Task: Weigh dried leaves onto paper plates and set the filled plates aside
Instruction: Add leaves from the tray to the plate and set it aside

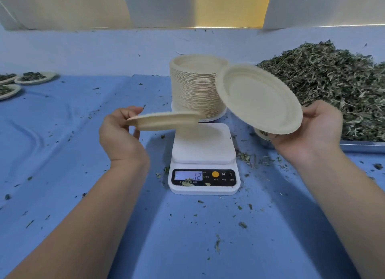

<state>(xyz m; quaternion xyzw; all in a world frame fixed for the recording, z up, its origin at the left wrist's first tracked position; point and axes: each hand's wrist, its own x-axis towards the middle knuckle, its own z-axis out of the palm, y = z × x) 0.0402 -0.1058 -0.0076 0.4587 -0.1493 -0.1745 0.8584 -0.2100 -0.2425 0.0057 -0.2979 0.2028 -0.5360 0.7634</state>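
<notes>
We count two empty plates held above the scale (203, 153), one in each hand. The left hand (118, 132) pinches the rim of the level plate (164, 121), which is blurred and seen edge-on. The right hand (312, 128) grips the lower rim of the tilted plate (258, 99), most fingers hidden behind it. One tall stack of plates (193, 87) stands behind the scale. One heap of dried leaves (325, 85) lies on a tray (362, 146) at the right, cut off by the frame. Three filled plates (35, 77) sit far left, two cut off. The display (188, 175) reads minus 12.
</notes>
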